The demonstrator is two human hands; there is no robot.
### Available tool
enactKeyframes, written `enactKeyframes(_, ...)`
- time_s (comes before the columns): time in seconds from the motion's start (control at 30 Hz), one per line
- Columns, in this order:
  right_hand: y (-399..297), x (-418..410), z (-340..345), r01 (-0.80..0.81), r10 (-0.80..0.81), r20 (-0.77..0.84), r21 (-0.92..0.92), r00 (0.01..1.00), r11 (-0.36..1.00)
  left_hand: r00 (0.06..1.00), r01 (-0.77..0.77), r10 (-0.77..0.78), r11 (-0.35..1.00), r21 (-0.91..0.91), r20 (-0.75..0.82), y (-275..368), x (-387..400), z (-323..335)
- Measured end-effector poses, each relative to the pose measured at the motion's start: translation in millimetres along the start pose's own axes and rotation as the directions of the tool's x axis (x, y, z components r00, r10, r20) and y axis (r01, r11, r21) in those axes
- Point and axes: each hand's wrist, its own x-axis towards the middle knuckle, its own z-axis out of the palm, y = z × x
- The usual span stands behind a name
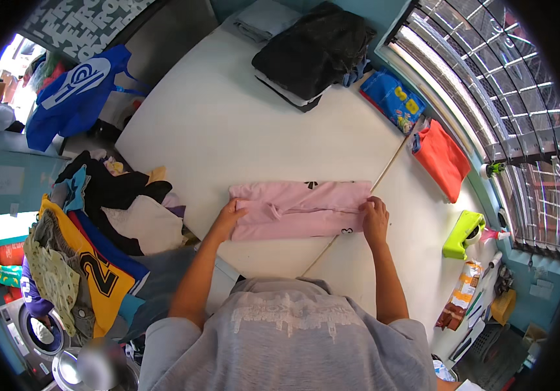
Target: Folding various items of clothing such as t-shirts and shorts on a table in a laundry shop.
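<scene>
A pink cloth garment (299, 215) with small black prints lies on the white table, folded into a long flat strip. Its upper and lower layers meet along a lengthwise middle line, with a small rumple left of centre. My left hand (228, 220) grips the strip's left end, thumb on top and most of the fingers hidden. At the right end, my right hand (375, 220) pinches the edge between thumb and fingers.
A stack of dark folded clothes (309, 54) lies at the far side of the white table (192, 122). A blue printed pack (392, 100) and a folded red-orange cloth (442, 159) line the window side. Loose clothes (109, 229) are heaped at left, above a front-loading washer (40, 330).
</scene>
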Motion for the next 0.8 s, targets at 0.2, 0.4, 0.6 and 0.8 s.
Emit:
enactKeyframes(0.2,-7,-3,14,-0.581,0.589,-0.010,0.149,0.808,0.800,0.843,-0.061,0.422,0.691,0.720,-0.334,-3,-12,36)
enactKeyframes(0.4,-14,17,14,-0.688,0.593,0.391,0.172,0.704,0.705,0.677,-0.378,0.696,0.049,0.924,0.240,2,-3,98)
enactKeyframes(0.6,22,23,-7,-0.588,0.379,0.560,0.807,0.736,-0.050,0.812,-0.398,0.435,-0.073,0.915,0.388,-13,28,141)
enactKeyframes(0.8,-38,60,-78,-0.328,0.331,0.330,0.943,0.884,-0.065,0.775,-0.450,0.561,0.169,0.877,0.290,11,9,145)
